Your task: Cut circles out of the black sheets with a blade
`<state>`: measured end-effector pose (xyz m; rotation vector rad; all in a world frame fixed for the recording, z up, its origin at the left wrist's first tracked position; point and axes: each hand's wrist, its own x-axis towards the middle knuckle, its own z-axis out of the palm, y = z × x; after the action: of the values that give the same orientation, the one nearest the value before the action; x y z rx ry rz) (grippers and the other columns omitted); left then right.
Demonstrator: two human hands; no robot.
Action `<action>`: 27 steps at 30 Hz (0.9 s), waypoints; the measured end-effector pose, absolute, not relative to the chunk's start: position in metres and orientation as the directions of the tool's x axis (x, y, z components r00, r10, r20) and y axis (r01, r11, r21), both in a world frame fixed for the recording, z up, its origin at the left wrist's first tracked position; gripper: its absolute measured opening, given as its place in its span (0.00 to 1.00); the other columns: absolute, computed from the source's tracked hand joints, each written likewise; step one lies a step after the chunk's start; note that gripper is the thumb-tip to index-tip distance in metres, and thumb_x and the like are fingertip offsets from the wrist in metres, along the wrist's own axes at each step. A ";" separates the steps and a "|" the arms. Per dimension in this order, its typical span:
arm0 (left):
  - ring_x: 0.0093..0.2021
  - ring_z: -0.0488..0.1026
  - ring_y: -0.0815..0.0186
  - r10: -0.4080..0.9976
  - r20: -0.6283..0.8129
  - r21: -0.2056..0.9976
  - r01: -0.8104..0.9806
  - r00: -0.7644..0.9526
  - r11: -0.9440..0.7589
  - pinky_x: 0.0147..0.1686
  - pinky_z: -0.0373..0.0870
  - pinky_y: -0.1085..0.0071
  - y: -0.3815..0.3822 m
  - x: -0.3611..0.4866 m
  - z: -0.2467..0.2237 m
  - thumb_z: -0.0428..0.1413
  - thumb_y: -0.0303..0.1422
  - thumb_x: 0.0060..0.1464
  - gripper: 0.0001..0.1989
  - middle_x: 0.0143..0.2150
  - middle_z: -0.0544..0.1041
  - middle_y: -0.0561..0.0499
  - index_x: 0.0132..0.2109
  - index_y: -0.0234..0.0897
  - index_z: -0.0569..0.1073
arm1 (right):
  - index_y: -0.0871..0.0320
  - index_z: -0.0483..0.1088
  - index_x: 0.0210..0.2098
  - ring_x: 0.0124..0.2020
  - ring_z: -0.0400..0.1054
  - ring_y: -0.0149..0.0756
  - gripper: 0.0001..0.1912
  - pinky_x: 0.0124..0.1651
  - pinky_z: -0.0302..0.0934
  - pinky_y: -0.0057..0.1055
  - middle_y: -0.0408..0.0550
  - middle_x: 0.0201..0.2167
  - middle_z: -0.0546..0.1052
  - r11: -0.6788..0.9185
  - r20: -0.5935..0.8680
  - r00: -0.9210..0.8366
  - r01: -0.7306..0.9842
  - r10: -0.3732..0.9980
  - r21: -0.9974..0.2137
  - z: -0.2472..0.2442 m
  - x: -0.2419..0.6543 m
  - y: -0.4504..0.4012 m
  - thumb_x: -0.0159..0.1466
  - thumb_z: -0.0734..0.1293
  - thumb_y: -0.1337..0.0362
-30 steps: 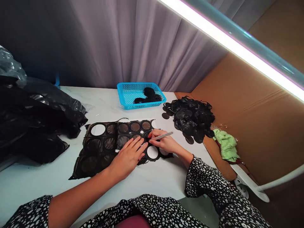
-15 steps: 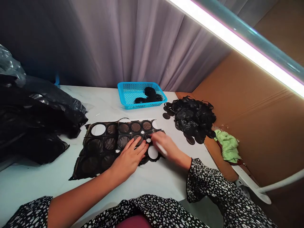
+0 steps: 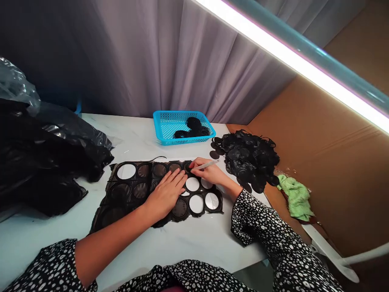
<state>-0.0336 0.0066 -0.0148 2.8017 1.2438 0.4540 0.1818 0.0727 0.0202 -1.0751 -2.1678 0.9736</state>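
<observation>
A black sheet (image 3: 151,178) with rows of round cut outlines lies flat on the white table. Some circles show white through open holes (image 3: 192,184), mostly near the right end; others still hold dark discs (image 3: 180,209). My left hand (image 3: 167,190) rests on the middle of the sheet, palm down with fingers extended. In my right hand (image 3: 211,173) is a slim white pen-like tool (image 3: 207,164), pinched between the fingers. Its fingertips are at a circle in the sheet's top row, near the right end; the tool's tip is hard to make out.
A blue basket (image 3: 158,134) holding bundles of thin black rings (image 3: 194,123) stands at the back. Right of the sheet is a heap of black discs (image 3: 249,158). Black plastic (image 3: 45,158) fills the left side. A green cloth (image 3: 296,196) lies by the cardboard wall (image 3: 334,162).
My right hand has moved up to the top row, uncovering white holes at the sheet's right end. My left hand stays pressed on the sheet. The view has shifted slightly.
</observation>
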 end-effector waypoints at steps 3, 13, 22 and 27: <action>0.70 0.53 0.55 0.739 0.242 0.161 0.725 0.629 -0.670 0.66 0.53 0.53 0.004 -0.035 -0.016 0.36 0.36 0.72 0.23 0.68 0.63 0.43 0.66 0.31 0.62 | 0.58 0.69 0.28 0.37 0.67 0.34 0.06 0.42 0.60 0.31 0.47 0.36 0.73 0.409 0.105 -0.590 0.410 0.800 -0.815 0.022 0.187 0.080 0.62 0.67 0.65; 0.71 0.50 0.54 0.738 0.208 0.194 0.713 0.641 -0.674 0.67 0.52 0.53 0.002 -0.037 -0.010 0.39 0.33 0.71 0.22 0.69 0.61 0.43 0.66 0.32 0.61 | 0.58 0.66 0.25 0.37 0.66 0.34 0.09 0.43 0.59 0.32 0.47 0.36 0.71 0.396 0.064 -0.625 0.408 0.778 -0.823 0.026 0.187 0.086 0.61 0.68 0.65; 0.71 0.48 0.53 0.757 0.196 0.243 0.717 0.623 -0.654 0.66 0.52 0.50 0.002 -0.035 -0.012 0.39 0.32 0.70 0.22 0.69 0.59 0.40 0.66 0.35 0.61 | 0.57 0.66 0.32 0.39 0.64 0.39 0.06 0.43 0.59 0.34 0.51 0.36 0.72 0.598 0.248 -0.569 0.587 0.784 -0.547 0.013 0.178 0.064 0.65 0.60 0.70; 0.71 0.48 0.53 0.742 0.235 0.280 0.687 0.628 -0.671 0.66 0.54 0.51 0.001 -0.039 -0.009 0.40 0.31 0.70 0.21 0.69 0.60 0.38 0.65 0.33 0.62 | 0.57 0.65 0.28 0.28 0.63 0.34 0.07 0.34 0.57 0.30 0.47 0.29 0.73 0.272 0.414 0.017 0.730 0.910 -0.628 0.023 0.215 0.103 0.63 0.60 0.68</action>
<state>-0.0392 0.0007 -0.0087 2.6849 1.1874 0.4994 0.2155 0.1034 0.0234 -1.5012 -1.7526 0.2881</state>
